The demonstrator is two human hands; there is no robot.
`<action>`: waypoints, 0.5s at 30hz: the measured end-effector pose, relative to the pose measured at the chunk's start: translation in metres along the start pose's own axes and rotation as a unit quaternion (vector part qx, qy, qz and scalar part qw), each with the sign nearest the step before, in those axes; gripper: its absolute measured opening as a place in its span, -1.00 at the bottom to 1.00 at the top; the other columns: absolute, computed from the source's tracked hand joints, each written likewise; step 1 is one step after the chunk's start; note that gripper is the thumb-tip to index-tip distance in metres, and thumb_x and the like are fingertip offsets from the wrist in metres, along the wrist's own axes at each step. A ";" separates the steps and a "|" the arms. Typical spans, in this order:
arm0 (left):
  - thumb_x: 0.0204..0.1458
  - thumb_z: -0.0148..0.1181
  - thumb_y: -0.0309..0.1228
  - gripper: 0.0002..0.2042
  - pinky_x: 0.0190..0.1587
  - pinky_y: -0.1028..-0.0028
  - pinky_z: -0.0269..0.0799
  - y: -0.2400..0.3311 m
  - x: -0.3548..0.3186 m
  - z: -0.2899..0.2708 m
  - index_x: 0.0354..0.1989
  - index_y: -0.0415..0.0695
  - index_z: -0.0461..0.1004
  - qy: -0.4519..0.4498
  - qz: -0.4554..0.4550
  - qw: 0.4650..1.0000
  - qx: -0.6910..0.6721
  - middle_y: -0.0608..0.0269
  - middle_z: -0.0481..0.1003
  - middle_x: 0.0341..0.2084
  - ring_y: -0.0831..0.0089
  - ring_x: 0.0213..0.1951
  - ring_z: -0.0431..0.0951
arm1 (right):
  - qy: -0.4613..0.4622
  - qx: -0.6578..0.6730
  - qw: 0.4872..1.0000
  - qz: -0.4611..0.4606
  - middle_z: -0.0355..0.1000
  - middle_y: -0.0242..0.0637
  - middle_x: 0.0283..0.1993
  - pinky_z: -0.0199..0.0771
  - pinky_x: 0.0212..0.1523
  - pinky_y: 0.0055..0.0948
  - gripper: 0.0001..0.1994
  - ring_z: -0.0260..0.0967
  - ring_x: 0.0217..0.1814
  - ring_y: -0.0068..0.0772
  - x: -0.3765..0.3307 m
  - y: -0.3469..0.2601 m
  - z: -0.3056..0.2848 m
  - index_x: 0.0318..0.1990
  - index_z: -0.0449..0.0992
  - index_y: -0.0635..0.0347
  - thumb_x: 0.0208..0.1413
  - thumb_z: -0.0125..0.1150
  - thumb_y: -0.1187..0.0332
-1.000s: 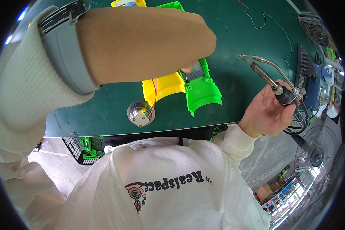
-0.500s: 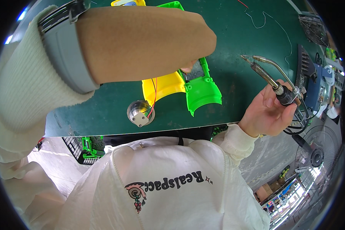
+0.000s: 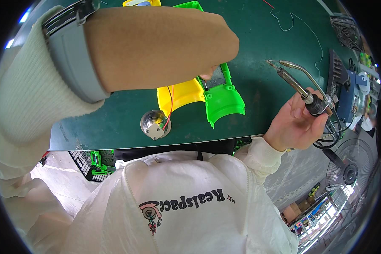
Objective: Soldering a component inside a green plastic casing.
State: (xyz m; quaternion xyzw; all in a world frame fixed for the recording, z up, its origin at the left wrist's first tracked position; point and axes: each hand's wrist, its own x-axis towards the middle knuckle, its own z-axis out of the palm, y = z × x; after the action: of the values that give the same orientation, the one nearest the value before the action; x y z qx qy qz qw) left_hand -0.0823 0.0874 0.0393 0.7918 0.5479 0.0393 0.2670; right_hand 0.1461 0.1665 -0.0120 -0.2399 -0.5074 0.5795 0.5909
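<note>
My left hand (image 3: 203,46) reaches across the green mat (image 3: 262,97). Its fingertips rest on a grey piece inside a bright green plastic shell (image 3: 224,99), which lies against a yellow shell (image 3: 180,95). The wide forearm hides most of the fingers. A small round metal motor (image 3: 154,125) sits near the mat's front edge, with a red wire (image 3: 170,106) running up to the shells. My right hand (image 3: 296,122) grips a soldering iron (image 3: 298,86) with a wire-feed tube. The iron's tip points left and hovers over the mat to the right of the green shell, apart from it.
A black fan (image 3: 347,27) and a blue and black bench unit (image 3: 353,95) stand at the right edge, with cables below them. A thin loose wire (image 3: 302,27) lies on the mat at the back. Under the table are a black crate of green parts (image 3: 93,163) and a floor fan (image 3: 347,173).
</note>
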 end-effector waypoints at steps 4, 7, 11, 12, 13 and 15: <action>-0.02 0.04 -0.48 -0.89 -0.22 0.43 0.40 0.000 0.001 0.001 -0.52 -0.23 0.39 -0.003 0.005 1.000 0.006 0.18 0.42 -0.47 0.28 -0.28 0.46 | 0.000 0.001 1.000 0.003 0.23 -0.40 -0.52 -0.09 -0.51 -0.64 -0.64 -0.02 -0.59 -0.67 0.000 0.000 -0.001 -0.31 0.44 0.31 0.09 0.04 0.10; -0.02 0.05 -0.48 -0.89 -0.22 0.44 0.40 -0.002 0.001 0.000 -0.52 -0.24 0.39 0.005 0.042 0.998 0.044 0.18 0.42 -0.48 0.28 -0.29 0.46 | -0.020 -0.008 1.000 0.005 0.24 -0.40 -0.51 -0.08 -0.52 -0.64 -0.65 -0.02 -0.59 -0.66 0.000 -0.001 -0.001 -0.33 0.43 0.30 0.09 0.05 0.11; -0.03 0.05 -0.49 -0.89 -0.23 0.44 0.39 -0.003 0.001 -0.002 -0.53 -0.24 0.39 -0.001 0.048 0.998 0.035 0.18 0.41 -0.49 0.28 -0.31 0.45 | -0.024 0.008 1.000 0.005 0.28 -0.37 -0.48 -0.06 -0.52 -0.65 -0.67 0.00 -0.59 -0.66 0.001 -0.002 -0.002 -0.34 0.44 0.29 0.08 0.07 0.13; -0.03 0.05 -0.49 -0.89 -0.24 0.44 0.39 -0.002 0.001 -0.002 -0.53 -0.24 0.39 -0.006 0.023 1.000 0.001 0.18 0.41 -0.49 0.29 -0.31 0.45 | -0.024 0.013 1.000 0.004 0.30 -0.36 -0.47 -0.05 -0.52 -0.65 -0.67 0.01 -0.59 -0.66 0.001 -0.002 -0.002 -0.34 0.44 0.29 0.07 0.07 0.13; -0.03 0.04 -0.49 -0.89 -0.24 0.44 0.39 -0.001 0.001 -0.002 -0.54 -0.24 0.39 -0.006 0.020 1.000 -0.002 0.18 0.41 -0.49 0.29 -0.31 0.45 | -0.025 0.011 1.000 0.004 0.31 -0.35 -0.46 -0.05 -0.53 -0.66 -0.68 0.01 -0.59 -0.66 0.001 -0.002 -0.001 -0.34 0.44 0.28 0.07 0.08 0.14; -0.02 0.03 -0.49 -0.89 -0.25 0.44 0.39 -0.001 0.001 -0.002 -0.54 -0.24 0.38 -0.005 0.014 1.000 -0.008 0.18 0.41 -0.50 0.30 -0.31 0.45 | -0.027 0.006 1.000 0.004 0.33 -0.33 -0.44 -0.03 -0.54 -0.67 -0.69 0.02 -0.59 -0.66 0.001 -0.002 -0.001 -0.36 0.44 0.27 0.07 0.08 0.14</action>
State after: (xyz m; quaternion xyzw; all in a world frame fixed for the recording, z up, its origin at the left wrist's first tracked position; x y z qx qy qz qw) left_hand -0.0831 0.0895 0.0404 0.7975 0.5348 0.0438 0.2758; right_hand 0.1477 0.1673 -0.0101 -0.2225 -0.5184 0.5917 0.5759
